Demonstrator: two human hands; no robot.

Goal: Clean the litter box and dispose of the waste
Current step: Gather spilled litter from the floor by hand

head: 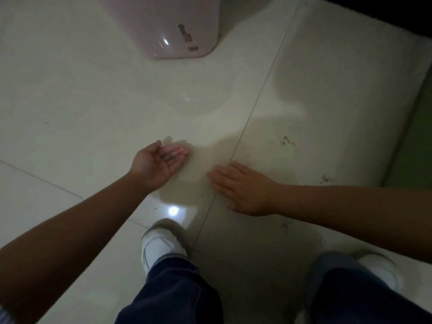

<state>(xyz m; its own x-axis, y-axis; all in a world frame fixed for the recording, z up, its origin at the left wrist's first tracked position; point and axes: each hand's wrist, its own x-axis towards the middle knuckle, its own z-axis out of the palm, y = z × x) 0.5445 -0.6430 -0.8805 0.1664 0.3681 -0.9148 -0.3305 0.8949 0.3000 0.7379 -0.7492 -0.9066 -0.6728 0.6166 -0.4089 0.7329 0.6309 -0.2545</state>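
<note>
Pale glossy floor tiles (93,101) fill the view, crossed by thin grout lines and lit dimly, with one bright glint of light just behind the left hand.

Left hand (156,164) hovers palm up and cupped, fingers loosely extended; a few small dark specks (169,157) lie on the fingers, too small to identify. Its grip closes on nothing. Right hand (243,188), just to the right of the left and apart from it, lies palm down with straight fingers spread flat over the tile, across a grout line; whether it presses the floor or hangs just above I cannot tell. It grasps nothing either.

Beyond the right hand, dark scattered crumbs (286,141) mark the tile, with more smudges (326,178) farther right and another patch (285,226) nearer the person. Well ahead of both hands stands a pink rounded bin (168,26) with dark lettering on its side. Behind the hands, two white shoes (159,246) and dark blue trouser legs (177,295) show. A green strip (416,136) edges the floor at far right.
</note>
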